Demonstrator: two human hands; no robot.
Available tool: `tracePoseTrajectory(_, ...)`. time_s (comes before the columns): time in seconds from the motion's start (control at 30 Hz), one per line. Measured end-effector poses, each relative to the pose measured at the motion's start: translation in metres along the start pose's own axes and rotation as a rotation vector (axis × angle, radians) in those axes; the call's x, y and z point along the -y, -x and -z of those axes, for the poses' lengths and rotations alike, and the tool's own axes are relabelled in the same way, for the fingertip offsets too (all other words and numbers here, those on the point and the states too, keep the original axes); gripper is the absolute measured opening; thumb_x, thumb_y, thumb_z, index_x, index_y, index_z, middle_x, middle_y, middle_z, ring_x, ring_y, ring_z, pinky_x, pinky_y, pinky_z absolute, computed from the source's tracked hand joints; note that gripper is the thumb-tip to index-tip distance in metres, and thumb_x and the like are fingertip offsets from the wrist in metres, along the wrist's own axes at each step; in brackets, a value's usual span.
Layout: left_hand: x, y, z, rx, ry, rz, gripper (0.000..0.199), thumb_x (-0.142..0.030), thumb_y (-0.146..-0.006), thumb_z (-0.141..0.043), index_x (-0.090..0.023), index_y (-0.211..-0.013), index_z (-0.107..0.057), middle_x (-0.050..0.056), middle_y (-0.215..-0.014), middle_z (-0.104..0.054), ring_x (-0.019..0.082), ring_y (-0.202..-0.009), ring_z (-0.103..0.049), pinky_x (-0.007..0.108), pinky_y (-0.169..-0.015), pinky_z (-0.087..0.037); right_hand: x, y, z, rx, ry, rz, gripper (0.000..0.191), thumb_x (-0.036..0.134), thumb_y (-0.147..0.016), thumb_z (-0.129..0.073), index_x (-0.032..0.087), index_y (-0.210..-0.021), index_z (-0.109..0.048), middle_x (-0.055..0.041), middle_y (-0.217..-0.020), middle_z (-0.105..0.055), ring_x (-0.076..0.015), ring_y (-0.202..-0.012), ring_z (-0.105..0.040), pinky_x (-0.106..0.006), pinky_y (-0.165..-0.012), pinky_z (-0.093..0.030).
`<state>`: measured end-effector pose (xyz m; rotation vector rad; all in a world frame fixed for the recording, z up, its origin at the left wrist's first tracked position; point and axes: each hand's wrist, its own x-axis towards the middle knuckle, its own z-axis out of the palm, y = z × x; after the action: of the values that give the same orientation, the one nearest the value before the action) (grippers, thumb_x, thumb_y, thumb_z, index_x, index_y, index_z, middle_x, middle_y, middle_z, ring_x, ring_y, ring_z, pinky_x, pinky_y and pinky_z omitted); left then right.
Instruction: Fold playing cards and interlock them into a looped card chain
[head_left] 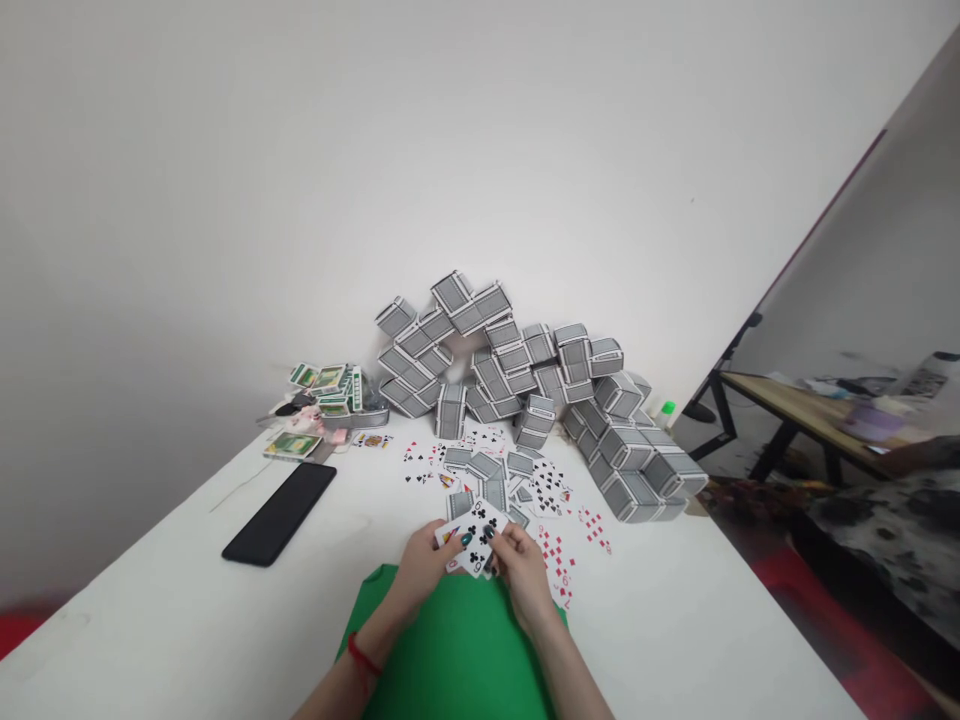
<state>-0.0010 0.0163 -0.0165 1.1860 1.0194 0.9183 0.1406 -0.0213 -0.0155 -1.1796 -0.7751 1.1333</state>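
Note:
Close to the table's front edge, both my hands hold a few playing cards [475, 538], fanned and face up, with a six of clubs on top. My left hand [424, 558] pinches them from the left, its thumb lying on the faces. From the right, my right hand [521, 568] grips the same cards, thumb on the six. Just beyond lie loose face-down cards [493, 490] with grey backs. Face-up red diamond cards [555, 553] spread beside my right hand, and black-suited cards [550, 490] lie farther back.
Grey boxes folded from cards [510, 360] are stacked along the wall, reaching forward on the right [630, 490]. A black phone-like slab [281, 513] lies at left, near green card packs [330, 385]. A green-capped bottle [666, 410] stands behind. A person in patterned clothing [892, 540] is at far right.

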Motion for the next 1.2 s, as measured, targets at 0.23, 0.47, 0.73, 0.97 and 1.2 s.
tracePoseTrajectory(0.23,-0.007,0.009,-0.012,0.085,0.079,0.096,0.04,-0.045,-0.062,-0.06,-0.014,-0.087,-0.052,0.005,-0.077,-0.063,0.021,-0.069,-0.06,0.035,-0.058,-0.051,-0.004,-0.003,0.004,-0.054,0.025,0.003,0.033,0.044,-0.057,-0.07,0.016,-0.059,-0.052,0.0083,-0.042,-0.043,-0.0061,-0.038,-0.034,-0.019,-0.04,-0.027)
tracePoseTrajectory(0.47,-0.009,0.011,-0.012,0.142,0.076,0.089,0.041,-0.036,-0.06,-0.064,-0.014,-0.091,-0.05,0.008,-0.088,-0.062,0.023,-0.078,-0.06,0.036,-0.064,-0.051,-0.007,-0.005,0.007,-0.056,0.045,0.003,0.034,0.044,-0.056,-0.07,0.015,-0.068,-0.056,0.0056,-0.05,-0.049,-0.0074,-0.041,-0.038,-0.02,-0.041,-0.03)
tracePoseTrajectory(0.73,-0.005,0.004,0.003,0.13,-0.211,-0.065,0.028,-0.041,-0.073,-0.048,-0.014,-0.078,-0.052,0.001,-0.065,-0.057,0.016,-0.062,-0.054,0.026,-0.055,-0.044,0.003,-0.007,0.014,0.067,0.343,0.085,0.041,0.043,-0.05,-0.072,0.019,-0.046,-0.039,0.0091,-0.04,-0.034,-0.0062,-0.04,-0.029,-0.02,-0.04,-0.024)
tracePoseTrajectory(0.97,-0.014,0.012,-0.001,0.319,-0.112,0.033,0.035,-0.04,-0.076,-0.046,-0.015,-0.099,-0.043,0.004,-0.068,-0.062,0.018,-0.055,-0.06,0.028,-0.046,-0.045,0.005,-0.003,0.012,0.1,0.449,0.076,0.043,0.054,-0.069,-0.053,0.019,-0.048,-0.04,0.0064,-0.037,-0.038,-0.0075,-0.036,-0.034,-0.02,-0.037,-0.026)
tracePoseTrajectory(1.2,-0.008,0.01,0.004,0.205,-0.221,-0.036,0.028,-0.036,-0.073,-0.05,-0.016,-0.091,-0.045,-0.002,-0.055,-0.057,0.014,-0.042,-0.054,0.023,-0.038,-0.038,0.001,-0.001,0.009,0.224,0.43,0.066,0.037,0.053,-0.068,-0.055,0.017,-0.071,-0.052,0.0064,-0.048,-0.047,-0.008,-0.038,-0.04,-0.02,-0.039,-0.032)
